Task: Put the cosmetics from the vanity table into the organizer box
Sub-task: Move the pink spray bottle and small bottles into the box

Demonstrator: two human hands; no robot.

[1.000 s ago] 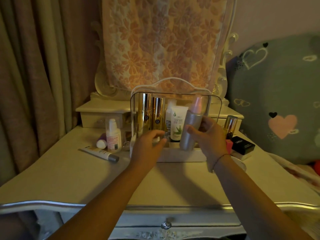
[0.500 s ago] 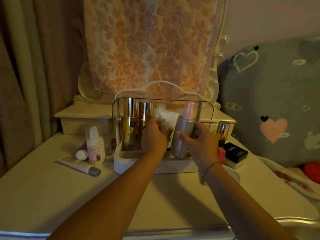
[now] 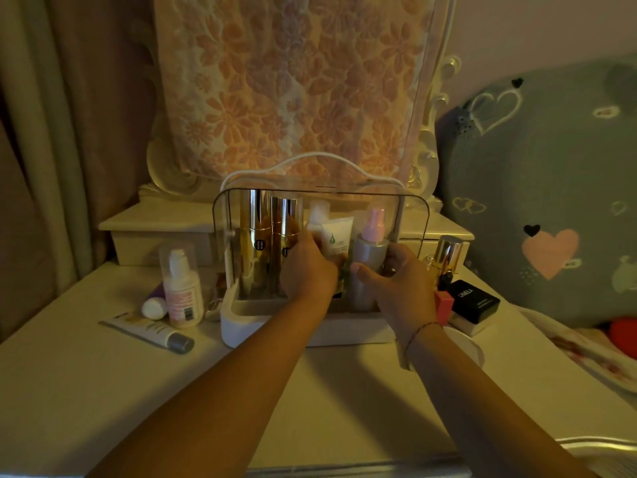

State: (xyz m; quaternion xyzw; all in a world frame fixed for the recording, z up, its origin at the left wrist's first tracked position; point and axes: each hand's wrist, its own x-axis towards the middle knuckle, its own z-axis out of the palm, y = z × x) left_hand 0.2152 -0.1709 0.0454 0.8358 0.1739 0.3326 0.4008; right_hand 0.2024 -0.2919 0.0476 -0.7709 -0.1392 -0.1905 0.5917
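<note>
Dim, warm yellowish light, perhaps from above; soft shadows, slight blur, wide-angle bowing at edges.

Only way into the organizer box (image 3: 248, 326) is its front, since the clear lid (image 3: 344, 196) arches over the top. Inside, two gold bottles (image 3: 270, 243) fill the left end and a white tube (image 3: 336, 236) sits mid. The left hand (image 3: 308, 270) and the right hand (image 3: 400, 284), gripping the spray bottle (image 3: 368, 267), pretty much plug that front opening. Just left of the box, a pump bottle (image 3: 182, 291), small capped bottle (image 3: 154, 307) and lying tube (image 3: 148, 331) crowd the surface (image 3: 344, 401). Just right stand a gold-capped bottle (image 3: 446, 257) and black compact (image 3: 477, 300). In front of the box the surface is open.
</note>
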